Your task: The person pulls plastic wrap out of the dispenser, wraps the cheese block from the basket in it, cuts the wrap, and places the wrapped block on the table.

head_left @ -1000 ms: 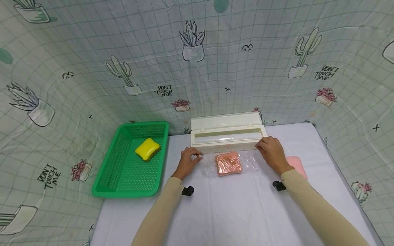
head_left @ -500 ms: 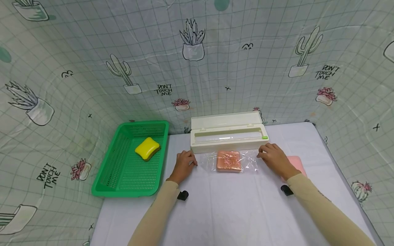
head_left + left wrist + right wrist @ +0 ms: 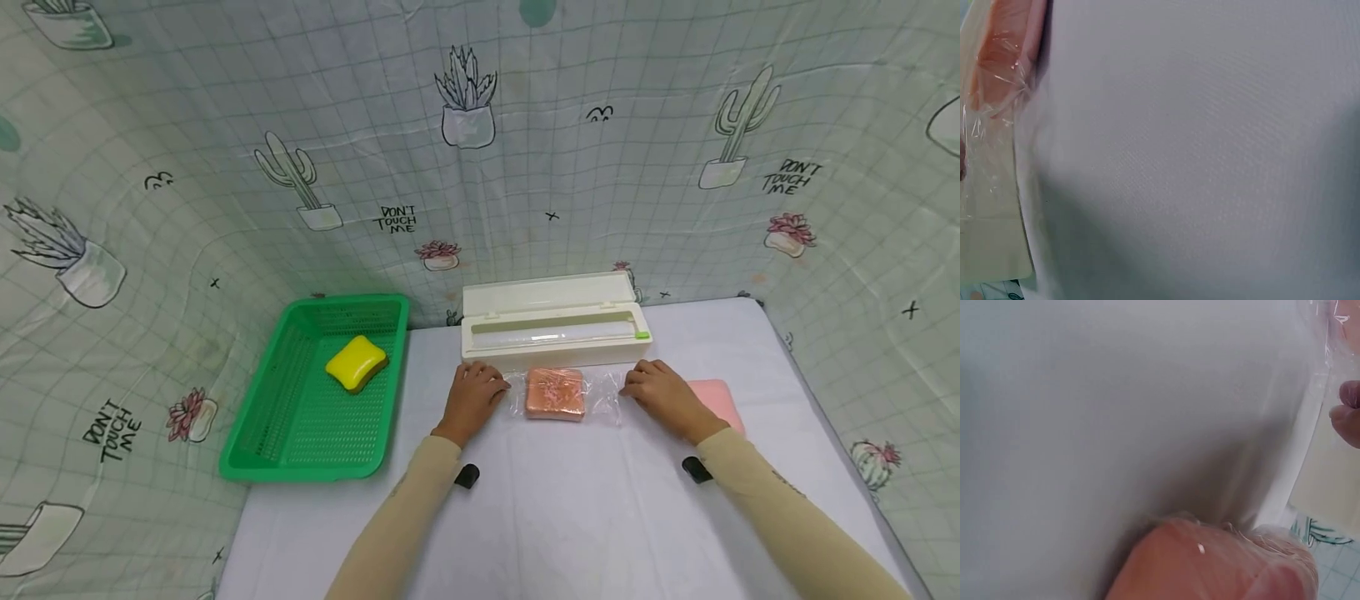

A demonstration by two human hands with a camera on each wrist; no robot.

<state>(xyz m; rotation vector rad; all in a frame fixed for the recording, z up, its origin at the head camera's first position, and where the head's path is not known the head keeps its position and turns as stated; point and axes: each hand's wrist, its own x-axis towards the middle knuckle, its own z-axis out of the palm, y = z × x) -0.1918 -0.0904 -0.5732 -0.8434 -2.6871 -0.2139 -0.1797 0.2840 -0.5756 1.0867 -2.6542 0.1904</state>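
The wrapped orange block [image 3: 555,393] lies between the two hands, just before the long white box [image 3: 558,357]. The left hand [image 3: 472,400], fingers bent, pinches one end of the clear film [image 3: 603,397]; the right hand [image 3: 667,400] pinches the other, thumb against fingertip. Room opens nearward over the white desk [image 3: 585,517]; the box's front edge bounds it behind, the green basket [image 3: 311,474] leftward. A pink slab [image 3: 717,400] sits beside the right wrist.
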